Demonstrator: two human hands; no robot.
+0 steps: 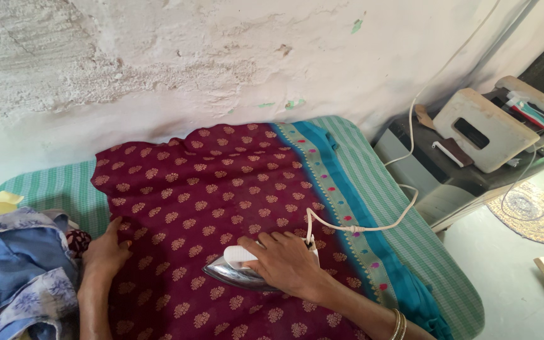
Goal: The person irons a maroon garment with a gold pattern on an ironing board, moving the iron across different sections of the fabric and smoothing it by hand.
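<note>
the right hand (288,263) was closed round the handle of an electric iron (237,272), holding it soleplate-down on a maroon cloth (221,189) w/ small gold motifs. the left hand (105,252) lay flat and open on the same cloth, fingers spread, pinning it near the left edge, just beside a heap of blue and grey garments (14,271).

the cloth was spread over a green checked pad (404,208) w/ its teal and gold border (335,182) running diagonally on the right. the iron sat in the lower middle of the cloth, near that border. my guess: pressing was midway. the stretch above the iron toward the wall looked fairly flat and smooth, but the part below and to the left, btw the two hands, showed soft folds, so prob not done yet. the border strip looked rippled near the bottom too.

hard to make out: the iron's sole and tip were mostly hidden under the hand, so couldn't tell its heat setting. its white cord (373,223) ran up the wall and out of view; the plug wasn't visible. the cloth's lower end was cut off by the frame edge, as were most of both forearms.
</note>
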